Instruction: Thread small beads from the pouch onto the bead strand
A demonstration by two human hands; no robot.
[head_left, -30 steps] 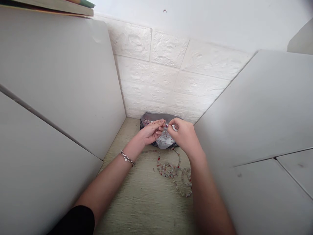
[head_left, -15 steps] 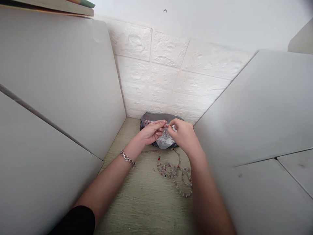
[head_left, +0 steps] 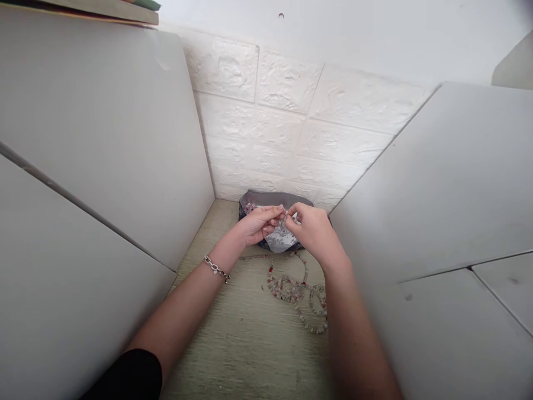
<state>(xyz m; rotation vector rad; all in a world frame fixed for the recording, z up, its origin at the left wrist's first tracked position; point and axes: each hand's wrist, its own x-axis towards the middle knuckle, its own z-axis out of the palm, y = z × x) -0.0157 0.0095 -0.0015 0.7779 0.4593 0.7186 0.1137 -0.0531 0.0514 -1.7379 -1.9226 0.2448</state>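
Observation:
Over an open grey bag [head_left: 278, 198] with small beads inside, my two hands meet nearly fingertip to fingertip. My left hand [head_left: 261, 223], a chain bracelet at its wrist, has thumb and forefinger pinched together. My right hand [head_left: 307, 226] pinches just beside it. Whatever lies between the fingertips is too small to make out. A long string of small multicoloured beads [head_left: 287, 289] lies in loops on the pale green wooden surface below the bag, one end running up toward my left wrist.
White panels [head_left: 104, 122] stand on the left, and more panels [head_left: 449, 183] on the right. Behind the bag rises a white brick-patterned wall [head_left: 283, 128]. Books [head_left: 83, 11] lie on top at the upper left.
The fingertips have shifted very slightly, and the small dark red bead seen between them before no longer shows clearly. The bag and the bead string stay in place.

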